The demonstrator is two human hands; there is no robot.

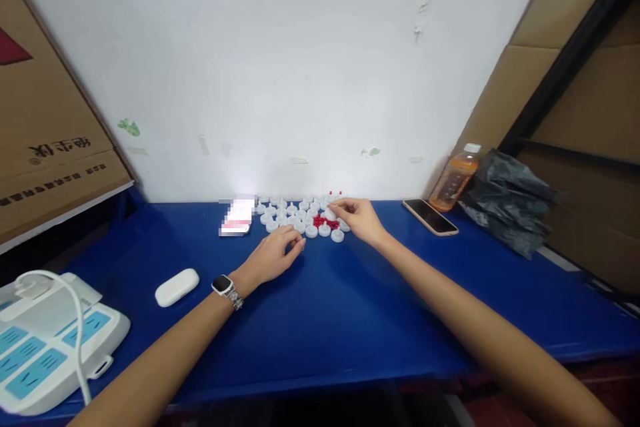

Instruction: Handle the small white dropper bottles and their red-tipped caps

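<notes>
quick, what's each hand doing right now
Left hand: curled, fingertips at the white caps; any hold cannot be told.
Right hand: fingers pinched at the caps; held item cannot be told.

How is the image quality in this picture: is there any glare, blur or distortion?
In the head view, a bright glare sits on the wall above a pixelated card; the wide lens bends the blue table edge and stretches both forearms; the small white caps near the left hand and right hand look soft.
</notes>
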